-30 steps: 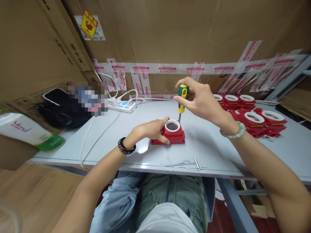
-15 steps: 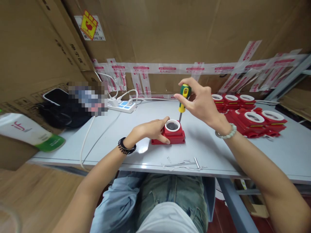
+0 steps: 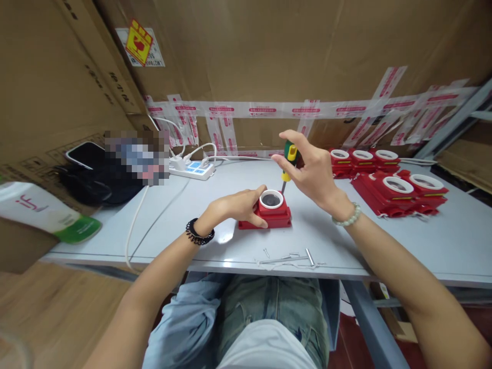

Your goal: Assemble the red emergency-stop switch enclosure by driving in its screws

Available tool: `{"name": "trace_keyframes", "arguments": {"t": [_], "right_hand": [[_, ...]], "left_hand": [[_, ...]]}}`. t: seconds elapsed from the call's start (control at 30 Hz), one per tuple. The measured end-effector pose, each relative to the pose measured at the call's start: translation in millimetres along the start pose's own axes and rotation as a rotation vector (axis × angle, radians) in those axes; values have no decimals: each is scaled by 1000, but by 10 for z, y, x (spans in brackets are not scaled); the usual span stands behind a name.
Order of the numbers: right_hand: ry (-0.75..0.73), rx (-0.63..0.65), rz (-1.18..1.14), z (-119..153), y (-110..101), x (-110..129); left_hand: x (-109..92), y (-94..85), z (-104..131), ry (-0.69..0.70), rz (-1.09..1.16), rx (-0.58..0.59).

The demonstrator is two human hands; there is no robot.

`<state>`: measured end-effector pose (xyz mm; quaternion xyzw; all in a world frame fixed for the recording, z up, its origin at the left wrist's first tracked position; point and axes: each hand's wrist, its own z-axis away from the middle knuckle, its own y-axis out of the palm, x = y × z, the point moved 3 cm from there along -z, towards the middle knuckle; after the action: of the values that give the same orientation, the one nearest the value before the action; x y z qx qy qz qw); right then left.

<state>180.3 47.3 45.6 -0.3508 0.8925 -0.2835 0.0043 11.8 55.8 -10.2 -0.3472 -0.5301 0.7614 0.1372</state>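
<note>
A red box (image 3: 277,219) with a round dark window in a white ring (image 3: 271,199) sits on the table in front of me. My left hand (image 3: 246,206) grips its left side, thumb at the front and fingers behind. In my right hand (image 3: 311,166) is a screwdriver (image 3: 291,154) with a green and yellow handle, held nearly upright between thumb and fingers. Its shaft reaches down to the box's back right corner; the tip is hidden behind the ring and housing. Closer to me lie a small screw (image 3: 266,252) and a metal T-handle tool (image 3: 309,257).
Several similar red boxes (image 3: 384,192) stand at the right. A white power strip (image 3: 198,170) with plugged cables lies at the back left. A phone (image 3: 85,155), a black bag (image 3: 96,187) and a white-green carton (image 3: 49,212) are at the left. Cardboard (image 3: 246,56) walls the back.
My right hand has shifted its grip around the screwdriver handle, and the hand sits slightly lower and further left. The left hand and the red box stay in place. The view has shifted slightly.
</note>
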Motion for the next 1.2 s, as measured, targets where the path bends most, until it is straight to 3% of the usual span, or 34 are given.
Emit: {"name": "trace_keyframes", "arguments": {"t": [0.1, 0.27, 0.33, 0.47, 0.53, 0.7, 0.77, 1.0, 1.2], "right_hand": [[-8, 11, 29, 11, 14, -18], [-2, 211, -324, 21, -22, 13], [-8, 182, -306, 21, -31, 16], [9, -10, -65, 31, -30, -24], [22, -31, -33, 41, -29, -41], [39, 211, -429, 41, -34, -27], [41, 246, -482, 27, -44, -10], [54, -25, -85, -5, -67, 23], [47, 223, -438, 35, -60, 17]], "left_hand": [[0, -4, 1, 9, 12, 3], [13, -5, -9, 26, 30, -2], [19, -1, -10, 18, 32, -1], [21, 2, -7, 12, 24, 2], [22, 1, -7, 16, 25, -2], [32, 9, -14, 32, 51, -3], [31, 10, -14, 32, 48, 0], [15, -3, -6, 14, 15, -2], [16, 2, -3, 31, 50, -4]]}}
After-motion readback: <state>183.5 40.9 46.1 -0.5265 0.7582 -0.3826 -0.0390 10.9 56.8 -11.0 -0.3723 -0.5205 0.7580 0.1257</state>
